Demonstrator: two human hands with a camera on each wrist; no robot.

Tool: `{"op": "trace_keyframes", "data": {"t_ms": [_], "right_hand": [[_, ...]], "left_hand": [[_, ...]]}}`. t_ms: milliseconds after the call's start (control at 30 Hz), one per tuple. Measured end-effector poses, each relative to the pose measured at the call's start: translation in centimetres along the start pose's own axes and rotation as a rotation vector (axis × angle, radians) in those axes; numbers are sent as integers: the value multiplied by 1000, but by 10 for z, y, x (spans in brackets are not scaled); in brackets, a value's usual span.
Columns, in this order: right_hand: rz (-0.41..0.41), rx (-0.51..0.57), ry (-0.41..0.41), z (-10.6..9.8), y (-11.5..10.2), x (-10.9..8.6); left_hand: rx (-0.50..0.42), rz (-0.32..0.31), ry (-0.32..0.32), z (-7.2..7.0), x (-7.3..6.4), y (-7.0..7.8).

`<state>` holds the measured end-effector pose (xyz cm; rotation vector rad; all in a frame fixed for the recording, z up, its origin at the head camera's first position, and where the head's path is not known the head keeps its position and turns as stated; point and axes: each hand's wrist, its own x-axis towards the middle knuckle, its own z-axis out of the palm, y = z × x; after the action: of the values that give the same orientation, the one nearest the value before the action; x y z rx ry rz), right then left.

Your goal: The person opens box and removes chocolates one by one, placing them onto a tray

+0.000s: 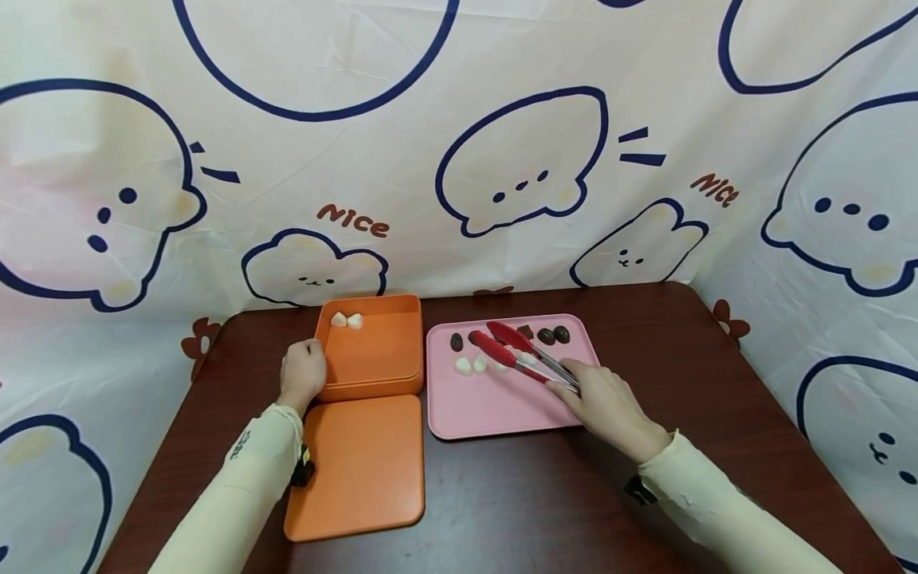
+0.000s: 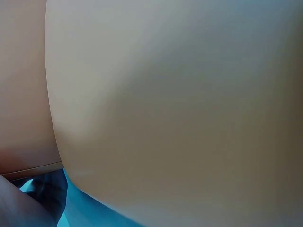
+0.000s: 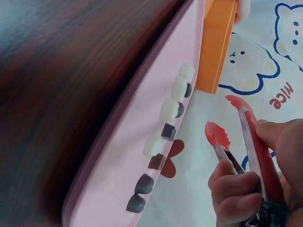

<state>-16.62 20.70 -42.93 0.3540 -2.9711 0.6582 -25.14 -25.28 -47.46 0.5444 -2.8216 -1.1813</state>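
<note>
My right hand (image 1: 610, 406) grips a pair of red-tipped metal tongs (image 3: 258, 153), their tips spread with nothing between them. In the head view the tongs reach over a pink tray (image 1: 473, 410). Along its far side lie dark brown chocolate-like pieces (image 1: 547, 336), with several white pieces (image 1: 463, 366) in a row nearer me. At the left wall of an orange box (image 1: 373, 355), my left hand (image 1: 303, 371) holds its side with curled fingers. Two white pieces (image 1: 347, 320) sit in the box's far left corner. The left wrist view is mostly filled by a close orange surface.
A flat orange lid (image 1: 366, 470) lies on the dark brown table (image 1: 516, 510), in front of the box and under the left forearm. Box and pink tray stand side by side. Behind the table hangs a white cloth (image 1: 402, 159) printed with cartoon bears.
</note>
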Motion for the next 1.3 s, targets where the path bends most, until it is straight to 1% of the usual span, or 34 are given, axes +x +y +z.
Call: {"op": "trace_keyframes", "data": {"t_ms": [167, 300, 400, 667, 833, 1033, 1300], "right_hand": [[-20, 4, 16, 6, -9, 9], [-65, 4, 42, 11, -16, 14], [-83, 12, 44, 13, -22, 16], [-50, 40, 11, 20, -36, 22], [-60, 35, 16, 23, -46, 27], [-49, 39, 5, 26, -60, 36], [-66, 48, -34, 33, -80, 48]], "left_hand": [[-4, -1, -4, 1, 0, 0], [-2, 5, -13, 2, 0, -1], [2, 9, -17, 3, 0, -1], [2, 9, -13, 4, 0, 0], [7, 19, -9, 2, 0, 0], [5, 20, -15, 0, -1, 1], [0, 10, -28, -1, -3, 3]]}}
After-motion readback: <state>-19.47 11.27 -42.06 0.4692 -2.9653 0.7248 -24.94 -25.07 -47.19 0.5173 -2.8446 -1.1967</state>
